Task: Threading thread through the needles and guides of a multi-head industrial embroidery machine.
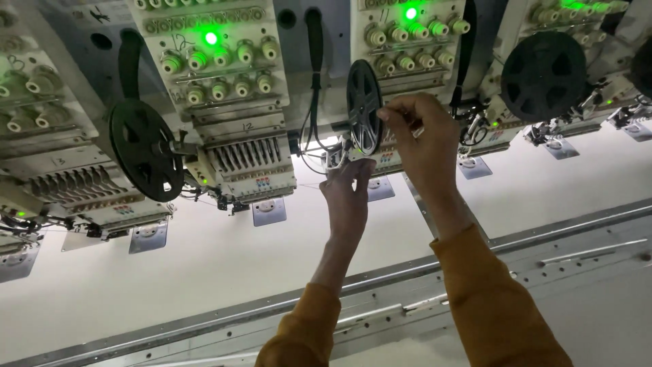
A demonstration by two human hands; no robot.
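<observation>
The right hand (420, 139) is pinching the rim of a black reel (363, 105) mounted on the middle embroidery head (407, 47). The left hand (348, 197) is reaching under the reel, fingers curled; its grip cannot be told.

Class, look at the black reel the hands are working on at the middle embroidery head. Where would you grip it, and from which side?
Probably by the outer rim of the black reel, from its open right edge, where the right hand already is. It stands upright, nearly edge-on, with open spokes; the machine head sits close behind it, and the left hand is below.
</observation>
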